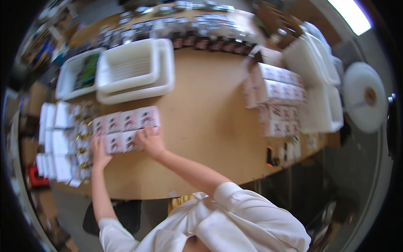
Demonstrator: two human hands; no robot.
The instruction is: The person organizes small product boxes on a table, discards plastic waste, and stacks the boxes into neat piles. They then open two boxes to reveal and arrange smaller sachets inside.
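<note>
Two rows of small white and pink printed boxes (128, 122) lie side by side on the wooden table (201, 126), left of its middle. At their left end, my left hand (100, 151) rests with its fingers against the near corner. My right hand (151, 141) lies over the near right part of the group, fingers touching the boxes. Both hands seem to hold the group between them, though blur hides the exact finger contact. Left of the boxes stand gold-topped clear items (83, 145) beside white boxes (63, 141).
White plastic trays (135, 67) stand behind the boxes, one (64, 77) with green packets. Dark jars (201, 42) line the far edge. Stacked printed boxes (280, 91), upright white bins (318, 110) and a white roll (363, 97) are at right, small tools (274, 156) nearer.
</note>
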